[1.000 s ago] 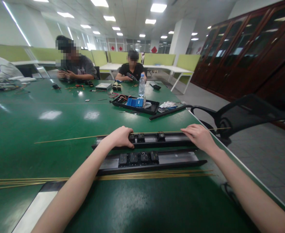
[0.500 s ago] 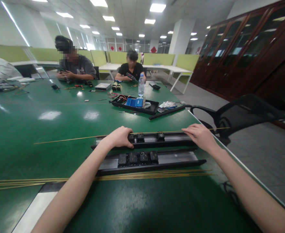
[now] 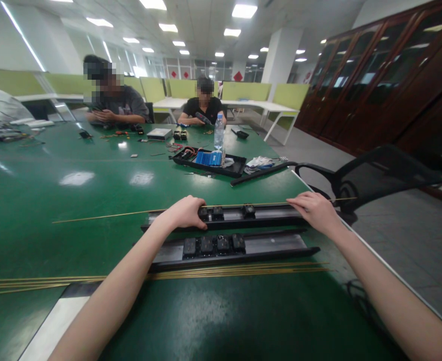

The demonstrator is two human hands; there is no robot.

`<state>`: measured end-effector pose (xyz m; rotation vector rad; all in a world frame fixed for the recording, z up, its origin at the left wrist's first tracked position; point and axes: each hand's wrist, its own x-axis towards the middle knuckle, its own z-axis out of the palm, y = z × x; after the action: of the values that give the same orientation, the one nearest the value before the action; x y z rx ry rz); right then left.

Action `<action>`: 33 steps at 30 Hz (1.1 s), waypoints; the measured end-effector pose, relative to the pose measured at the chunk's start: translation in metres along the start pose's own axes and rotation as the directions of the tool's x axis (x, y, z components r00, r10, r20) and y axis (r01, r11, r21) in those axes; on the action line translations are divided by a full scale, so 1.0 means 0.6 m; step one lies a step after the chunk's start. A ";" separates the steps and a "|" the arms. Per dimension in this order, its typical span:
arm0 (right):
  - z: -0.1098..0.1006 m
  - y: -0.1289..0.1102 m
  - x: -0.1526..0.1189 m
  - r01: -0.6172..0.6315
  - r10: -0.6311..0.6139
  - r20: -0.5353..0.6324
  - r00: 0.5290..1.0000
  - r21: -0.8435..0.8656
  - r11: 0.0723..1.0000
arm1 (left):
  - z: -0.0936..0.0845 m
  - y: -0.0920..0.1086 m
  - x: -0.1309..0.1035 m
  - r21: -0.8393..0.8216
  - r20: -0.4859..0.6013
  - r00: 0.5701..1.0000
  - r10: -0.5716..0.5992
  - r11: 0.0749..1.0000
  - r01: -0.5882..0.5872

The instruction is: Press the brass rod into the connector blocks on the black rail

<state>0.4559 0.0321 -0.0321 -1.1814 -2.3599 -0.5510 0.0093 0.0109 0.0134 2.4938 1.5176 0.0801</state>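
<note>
The right hand (image 3: 314,210) has its thumb and fingertips pinched together on a thin brass rod (image 3: 110,216), towards the rod's right end. The left hand (image 3: 185,211) is partly open around the far black channel (image 3: 258,222), gripping it across its width: the thumb is against the near wall and the forefinger at the far edge, beside the rod. The rod runs along that far edge and sticks out past both hands.

In the far channel 3 black blocks show: 2 next to the left hand, the outermost partly hidden by it, and 1 farther right (image 3: 249,211). The left hand covers some of the channel's left part, and the right hand blocks the view of its right end.

Just nearer lies the near black channel (image 3: 281,244), holding 4 black blocks (image 3: 206,245) in a row. Along its near side runs a bundle of brass rods (image 3: 239,272). The left forearm passes over the bundle and hides part of a white panel (image 3: 55,321).

Farther out on the green table (image 3: 93,193), a black tray (image 3: 238,168) holds a blue item (image 3: 209,158), with a bottle (image 3: 218,134) behind it. White gloves or cloth (image 3: 259,164) and a black bar (image 3: 260,175) lie right of the tray. A chair (image 3: 386,173) stands beyond the table's right edge.
</note>
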 end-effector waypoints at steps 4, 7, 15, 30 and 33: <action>-0.003 0.003 -0.002 -0.003 0.003 0.004 1.000 -0.006 1.000 | 0.001 -0.001 0.000 -0.001 -0.008 1.000 0.002 1.000 -0.002; -0.006 0.005 -0.003 -0.018 0.018 0.006 1.000 -0.004 1.000 | 0.001 0.000 0.000 0.000 -0.006 1.000 0.002 1.000 -0.002; -0.012 0.006 -0.006 -0.030 0.030 0.002 1.000 -0.023 0.999 | 0.000 0.001 0.000 -0.005 -0.001 1.000 -0.003 1.000 0.003; -0.010 0.027 -0.019 -0.078 0.078 0.011 0.997 -0.007 0.997 | 0.000 0.000 0.000 -0.009 -0.005 1.000 0.005 1.000 -0.005; -0.010 0.027 -0.020 -0.085 0.085 0.008 0.996 -0.009 0.996 | 0.000 0.000 0.000 -0.008 -0.004 1.000 0.006 1.000 -0.006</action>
<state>0.4766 0.0304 -0.0313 -1.2839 -2.3042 -0.5287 0.0090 0.0108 0.0135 2.4935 1.5081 0.0919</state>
